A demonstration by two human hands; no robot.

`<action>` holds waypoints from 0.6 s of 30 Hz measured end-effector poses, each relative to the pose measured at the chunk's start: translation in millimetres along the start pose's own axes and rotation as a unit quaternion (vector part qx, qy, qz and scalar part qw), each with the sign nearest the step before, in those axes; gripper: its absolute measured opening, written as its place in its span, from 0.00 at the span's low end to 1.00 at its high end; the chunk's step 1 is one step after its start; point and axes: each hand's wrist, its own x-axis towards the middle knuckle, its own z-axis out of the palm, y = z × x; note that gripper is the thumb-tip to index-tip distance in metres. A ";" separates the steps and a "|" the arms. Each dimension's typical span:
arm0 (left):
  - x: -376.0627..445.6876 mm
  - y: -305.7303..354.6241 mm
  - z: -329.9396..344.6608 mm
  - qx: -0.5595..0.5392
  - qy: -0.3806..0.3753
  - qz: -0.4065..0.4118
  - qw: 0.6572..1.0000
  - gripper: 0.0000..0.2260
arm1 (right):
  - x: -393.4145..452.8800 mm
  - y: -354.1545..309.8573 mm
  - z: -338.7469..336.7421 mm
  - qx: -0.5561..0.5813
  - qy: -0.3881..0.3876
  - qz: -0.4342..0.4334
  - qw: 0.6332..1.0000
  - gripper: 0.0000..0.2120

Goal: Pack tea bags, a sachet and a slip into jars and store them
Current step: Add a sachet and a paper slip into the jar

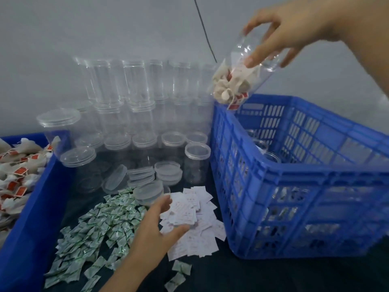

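Head view: a clear cylindrical plastic jar [242,74], part-filled with white tea bags bearing red tags [226,87], is gripped by the right hand [280,36], fingers [254,55] curled round its wall; it is held tilted, mouth down, above the rim of the blue slatted plastic crate [294,175]. The left hand [155,226] is held over the pile of white paper slips [193,220] on the dark table [252,275], fingers spread and relaxed, its thumb touching the slips. Green-and-white sachets [99,226] are scattered beside it, with empty lidded clear jars [134,114] stacked behind.
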 end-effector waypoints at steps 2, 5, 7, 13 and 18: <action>1.3 -1.7 1.6 0.001 -0.003 -0.002 1.000 0.39 | 16.5 29.6 -10.2 -0.025 0.015 0.047 0.998 0.37; 0.1 -2.8 1.9 0.001 -0.007 -0.002 1.000 0.37 | 31.3 79.3 -10.3 -0.067 -0.011 0.123 0.990 0.36; -0.8 -3.9 0.2 0.005 -0.007 -0.002 1.000 0.34 | 30.9 112.9 -1.1 -0.101 -0.046 0.174 0.978 0.37; 0.5 -7.1 -2.4 0.011 -0.006 -0.002 1.000 0.27 | 5.8 196.8 37.9 -0.235 -0.161 0.254 0.924 0.38; -0.4 -8.6 1.0 0.025 -0.015 0.000 1.000 0.28 | -10.7 231.2 70.5 -0.259 -0.246 0.280 0.891 0.43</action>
